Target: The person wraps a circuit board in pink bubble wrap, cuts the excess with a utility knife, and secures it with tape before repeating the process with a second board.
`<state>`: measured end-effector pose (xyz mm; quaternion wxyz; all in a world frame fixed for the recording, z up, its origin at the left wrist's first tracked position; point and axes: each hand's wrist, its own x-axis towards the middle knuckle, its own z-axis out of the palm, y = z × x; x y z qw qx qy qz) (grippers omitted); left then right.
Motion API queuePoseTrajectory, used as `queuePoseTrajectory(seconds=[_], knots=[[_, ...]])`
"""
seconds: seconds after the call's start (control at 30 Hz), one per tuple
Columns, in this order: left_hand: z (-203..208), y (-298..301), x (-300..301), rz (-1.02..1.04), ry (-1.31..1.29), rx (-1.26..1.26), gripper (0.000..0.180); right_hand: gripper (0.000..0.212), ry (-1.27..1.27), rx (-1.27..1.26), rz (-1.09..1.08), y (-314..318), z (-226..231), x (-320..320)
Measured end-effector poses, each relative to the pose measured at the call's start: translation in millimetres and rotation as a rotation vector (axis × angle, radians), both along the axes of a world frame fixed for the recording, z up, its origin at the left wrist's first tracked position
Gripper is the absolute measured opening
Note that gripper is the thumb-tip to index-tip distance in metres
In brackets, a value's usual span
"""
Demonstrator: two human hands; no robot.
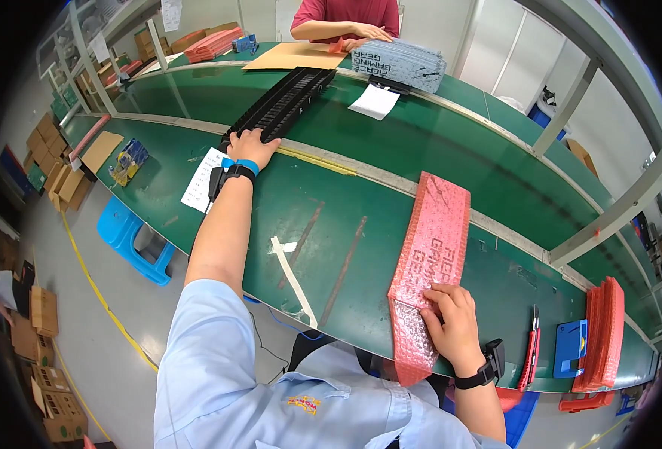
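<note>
My left hand (252, 147) reaches to the far left of the green workbench, its fingers curled over the near end of a row of black keyboards (286, 101). The hand hides how far its fingers wrap round that end. A pink bubble-wrap bag (439, 224) with dark printing lies lengthwise in front of me, its near end hanging over the bench edge. My right hand (453, 325) rests on the bag's lower part near a crosswise fold, thumb and fingers gripping the film.
A red utility knife (531, 348), a blue tape dispenser (570, 348) and stacked pink bags (600, 337) are at the right. At left are a paper sheet (202, 183), another dispenser (129, 162) and a blue stool (130, 236). Across the bench, a person handles grey packages (398, 66).
</note>
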<state>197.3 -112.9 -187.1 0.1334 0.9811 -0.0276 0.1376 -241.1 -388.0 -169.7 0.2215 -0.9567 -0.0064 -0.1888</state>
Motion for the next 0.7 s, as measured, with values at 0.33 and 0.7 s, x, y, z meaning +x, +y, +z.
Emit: queuePoseTrajectory(seconds=[0.33, 0.7], knots=[[-0.5, 0.2, 2.0, -0.001, 0.018, -0.004, 0.071, 0.031, -0.022, -0.008, -0.008, 0.4, -0.1, 0.1], [1.7, -2.3, -1.4, -0.002, 0.018, 0.002, 0.069, 0.031, 0.004, 0.003, -0.009, 0.5, 1.5, -0.5]])
